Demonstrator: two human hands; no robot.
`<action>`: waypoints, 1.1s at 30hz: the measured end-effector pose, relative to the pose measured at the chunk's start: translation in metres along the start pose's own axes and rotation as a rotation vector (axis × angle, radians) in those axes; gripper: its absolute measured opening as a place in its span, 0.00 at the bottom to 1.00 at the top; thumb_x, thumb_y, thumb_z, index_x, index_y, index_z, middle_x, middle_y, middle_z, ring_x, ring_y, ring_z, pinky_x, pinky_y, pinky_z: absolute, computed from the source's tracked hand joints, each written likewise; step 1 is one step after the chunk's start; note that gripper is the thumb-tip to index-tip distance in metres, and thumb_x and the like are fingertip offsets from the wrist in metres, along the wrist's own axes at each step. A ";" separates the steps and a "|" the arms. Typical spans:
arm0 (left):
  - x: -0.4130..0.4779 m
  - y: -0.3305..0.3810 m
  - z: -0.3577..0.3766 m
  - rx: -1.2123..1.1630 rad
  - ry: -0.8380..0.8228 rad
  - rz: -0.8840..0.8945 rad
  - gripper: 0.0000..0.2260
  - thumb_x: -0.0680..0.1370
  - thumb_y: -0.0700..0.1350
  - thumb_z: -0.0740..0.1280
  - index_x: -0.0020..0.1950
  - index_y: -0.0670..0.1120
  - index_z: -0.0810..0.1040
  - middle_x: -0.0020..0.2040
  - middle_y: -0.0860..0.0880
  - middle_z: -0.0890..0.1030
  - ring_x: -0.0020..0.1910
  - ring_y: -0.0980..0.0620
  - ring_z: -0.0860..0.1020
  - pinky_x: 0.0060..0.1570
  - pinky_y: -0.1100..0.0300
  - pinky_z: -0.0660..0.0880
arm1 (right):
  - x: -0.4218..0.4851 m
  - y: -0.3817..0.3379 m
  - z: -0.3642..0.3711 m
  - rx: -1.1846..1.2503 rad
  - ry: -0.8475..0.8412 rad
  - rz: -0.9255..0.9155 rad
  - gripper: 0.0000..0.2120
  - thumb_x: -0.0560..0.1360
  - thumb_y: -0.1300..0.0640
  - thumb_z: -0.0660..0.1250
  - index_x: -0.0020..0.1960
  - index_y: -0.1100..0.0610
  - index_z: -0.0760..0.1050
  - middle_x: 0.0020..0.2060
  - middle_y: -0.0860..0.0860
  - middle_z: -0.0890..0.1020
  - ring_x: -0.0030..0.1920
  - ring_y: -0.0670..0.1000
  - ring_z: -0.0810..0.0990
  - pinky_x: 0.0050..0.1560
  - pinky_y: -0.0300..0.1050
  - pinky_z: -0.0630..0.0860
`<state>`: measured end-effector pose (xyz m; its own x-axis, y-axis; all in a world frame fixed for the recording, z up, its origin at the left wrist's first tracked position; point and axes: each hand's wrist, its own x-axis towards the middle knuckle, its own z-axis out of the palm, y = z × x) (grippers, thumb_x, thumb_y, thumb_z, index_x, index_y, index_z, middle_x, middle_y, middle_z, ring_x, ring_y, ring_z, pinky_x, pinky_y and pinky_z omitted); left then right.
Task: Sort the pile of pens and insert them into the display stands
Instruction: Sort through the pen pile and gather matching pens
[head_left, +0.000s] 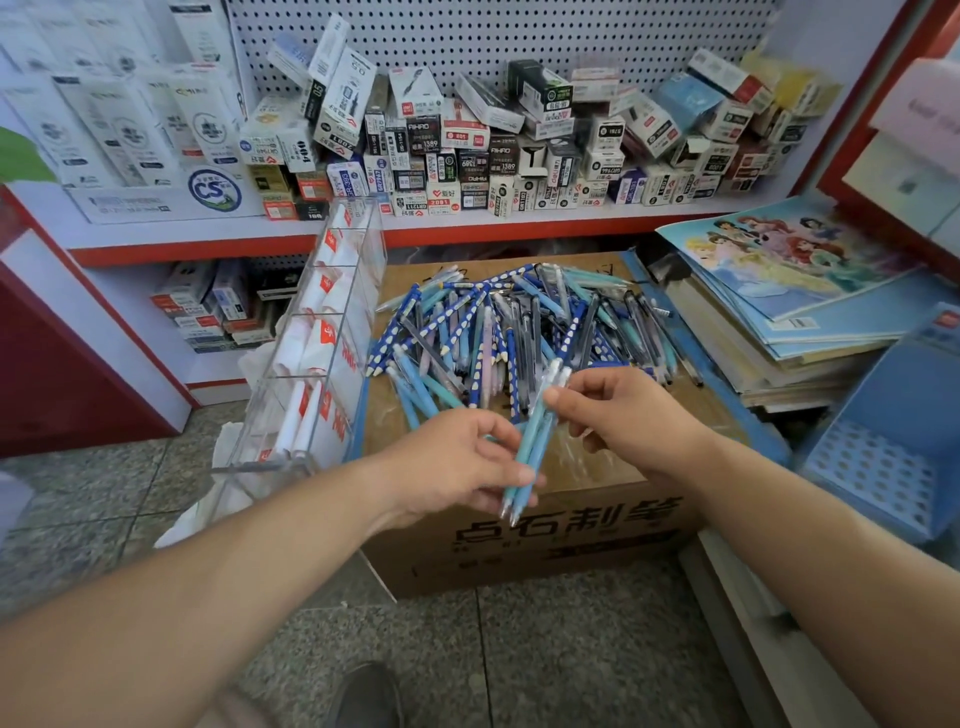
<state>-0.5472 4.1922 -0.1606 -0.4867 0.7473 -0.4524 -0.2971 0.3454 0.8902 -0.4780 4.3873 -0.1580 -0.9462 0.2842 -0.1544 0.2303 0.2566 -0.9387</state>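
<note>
Finding: left hand (457, 462) is gripping light-blue pens (535, 447); right hand (623, 410) is pinching their ends above that grip (tips down). Advise levelling them before loading display stand (322, 332).

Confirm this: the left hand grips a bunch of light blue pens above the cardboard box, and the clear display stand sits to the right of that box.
Not quite: the clear display stand sits to the left of the cardboard box, as the head view shows. The left hand does grip light blue pens above it.
</note>
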 end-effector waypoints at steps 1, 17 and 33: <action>-0.005 -0.003 -0.001 -0.018 -0.004 -0.008 0.15 0.77 0.31 0.70 0.62 0.40 0.74 0.52 0.37 0.85 0.45 0.45 0.86 0.44 0.54 0.84 | 0.001 0.000 0.005 -0.012 -0.009 0.001 0.12 0.77 0.51 0.73 0.39 0.57 0.81 0.29 0.49 0.78 0.31 0.45 0.74 0.33 0.41 0.74; -0.044 -0.063 -0.026 -0.153 0.373 -0.108 0.05 0.81 0.34 0.65 0.56 0.41 0.76 0.50 0.40 0.86 0.44 0.47 0.86 0.44 0.56 0.84 | 0.022 0.011 0.090 -0.554 0.076 -0.140 0.08 0.74 0.48 0.75 0.43 0.51 0.82 0.34 0.43 0.81 0.35 0.42 0.79 0.35 0.38 0.73; -0.041 -0.069 -0.022 -0.253 0.439 0.000 0.08 0.82 0.36 0.66 0.60 0.42 0.76 0.48 0.42 0.86 0.45 0.47 0.87 0.41 0.58 0.83 | 0.028 0.004 0.110 -0.691 0.174 -0.115 0.13 0.78 0.43 0.69 0.41 0.51 0.83 0.32 0.46 0.82 0.32 0.46 0.80 0.32 0.44 0.79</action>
<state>-0.5245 4.1254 -0.2052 -0.7698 0.4197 -0.4809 -0.4603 0.1569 0.8738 -0.5288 4.2949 -0.1998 -0.9365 0.3484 0.0390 0.2768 0.8032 -0.5275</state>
